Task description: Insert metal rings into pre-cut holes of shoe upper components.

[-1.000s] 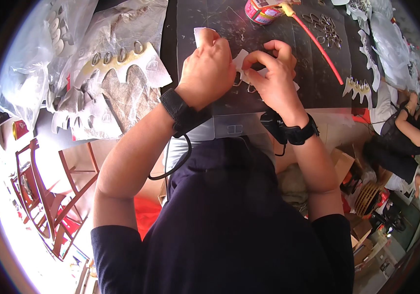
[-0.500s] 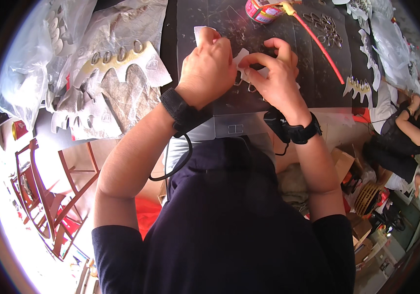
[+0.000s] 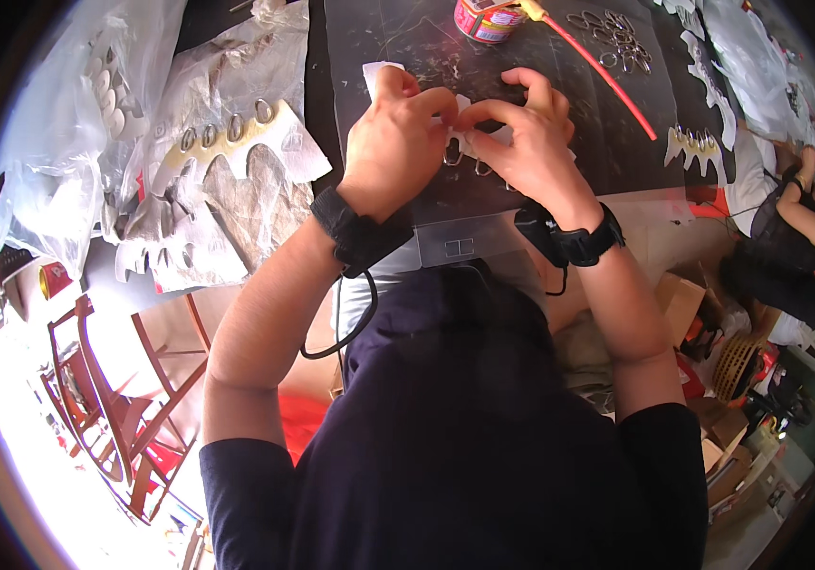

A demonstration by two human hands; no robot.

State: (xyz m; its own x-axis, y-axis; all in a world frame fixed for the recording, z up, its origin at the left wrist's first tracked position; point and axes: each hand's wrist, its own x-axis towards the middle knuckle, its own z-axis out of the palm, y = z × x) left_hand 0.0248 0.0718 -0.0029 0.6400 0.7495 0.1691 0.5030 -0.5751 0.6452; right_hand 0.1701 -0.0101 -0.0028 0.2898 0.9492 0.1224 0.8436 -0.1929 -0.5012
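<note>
Between my two hands is a pale paper strip (image 3: pixel 381 72), its corner sticking out past the left knuckles. My left hand (image 3: pixel 400 138) grips it with bent fingers. My right hand (image 3: pixel 533 142) pinches the same strip, thumb and forefinger meeting near the left fingertips, while its other fingers curl loosely above. Oval metal rings (image 3: pixel 452 152) hang at the strip's lower edge; the fingers hide most of the strip. To the left lies a scalloped white strip (image 3: pixel 295 147) with several metal rings (image 3: pixel 235 127) along its yellowish band.
A red and pink tub (image 3: pixel 488 21) stands at the far side, with a red-handled brush (image 3: pixel 607 81) across it. Loose metal rings (image 3: pixel 618 40) are heaped beyond the handle. Another ringed strip (image 3: pixel 695 152) lies at right. Plastic bags (image 3: pixel 56 161) crowd the left. Another person (image 3: pixel 802 209) is at far right.
My fingertips have come closer together on the strip, the right thumb and forefinger now against the left fingers. The whole view has shifted slightly.
</note>
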